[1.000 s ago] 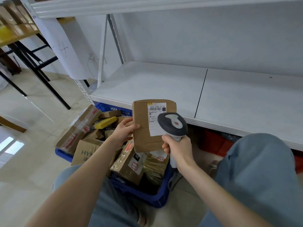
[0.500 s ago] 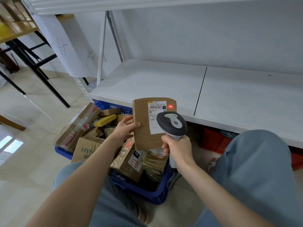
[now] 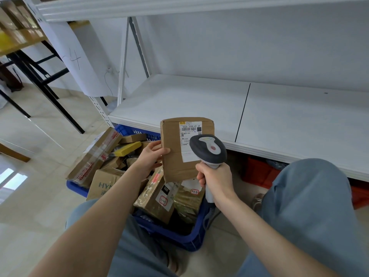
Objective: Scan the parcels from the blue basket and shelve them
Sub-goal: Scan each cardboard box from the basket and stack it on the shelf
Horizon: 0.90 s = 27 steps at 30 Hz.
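Red dot gone, parcel upright — facing scanner

A white metal shelving unit fills the frame from 12 to 3 o'clock, set against a plain white wall. A paper sheet with a handwritten 4 hangs at 11 o'clock. A black-legged wooden surface stands at 10 o'clock on glossy pale floor tiles, which reflect bright light at 9 o'clock.
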Tool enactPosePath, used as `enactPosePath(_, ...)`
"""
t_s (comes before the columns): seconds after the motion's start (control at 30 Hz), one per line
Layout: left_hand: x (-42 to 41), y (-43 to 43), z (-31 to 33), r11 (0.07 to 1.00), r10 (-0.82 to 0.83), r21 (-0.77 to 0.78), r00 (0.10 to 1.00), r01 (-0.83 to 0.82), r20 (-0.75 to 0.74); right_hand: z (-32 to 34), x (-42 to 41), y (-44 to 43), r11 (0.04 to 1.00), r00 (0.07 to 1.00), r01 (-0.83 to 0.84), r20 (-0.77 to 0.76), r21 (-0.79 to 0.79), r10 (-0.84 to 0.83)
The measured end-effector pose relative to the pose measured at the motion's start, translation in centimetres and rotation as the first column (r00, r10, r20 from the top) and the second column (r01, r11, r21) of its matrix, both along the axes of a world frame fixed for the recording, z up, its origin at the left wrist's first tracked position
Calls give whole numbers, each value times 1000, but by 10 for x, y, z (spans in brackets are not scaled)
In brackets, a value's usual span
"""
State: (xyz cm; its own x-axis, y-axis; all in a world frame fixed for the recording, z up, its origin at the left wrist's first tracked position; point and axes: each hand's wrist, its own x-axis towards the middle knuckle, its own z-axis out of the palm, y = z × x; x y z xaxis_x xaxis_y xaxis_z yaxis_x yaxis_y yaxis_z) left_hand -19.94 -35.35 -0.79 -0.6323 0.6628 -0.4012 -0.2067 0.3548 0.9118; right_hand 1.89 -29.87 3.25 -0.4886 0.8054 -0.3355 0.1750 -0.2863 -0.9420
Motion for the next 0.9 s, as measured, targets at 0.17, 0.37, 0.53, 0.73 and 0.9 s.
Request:
enactPosePath(0.17,-9,4,33,999,18,49,1000,-18,-5,26,-1,28,997,999,42,-36,62,-40)
enactPosePath(0.37,-16,4,101,984,66,170,997,-58,-41,81,0,69,971,991,99,-107,216,-77)
enactPosePath(0.53,-11,-3,170,966,82,251,991,-53,-106,126,6,78,971,981,78,-189,227,-34)
enactPosePath(0.73,5,-4,250,952,51,307,977,16,-209,175,13,63,969,942,33,-333,243,52)
enactPosePath(0.9,24,7,308,920,47,384,956,71,-290,216,23,65,965,866,143,-500,220,-14)
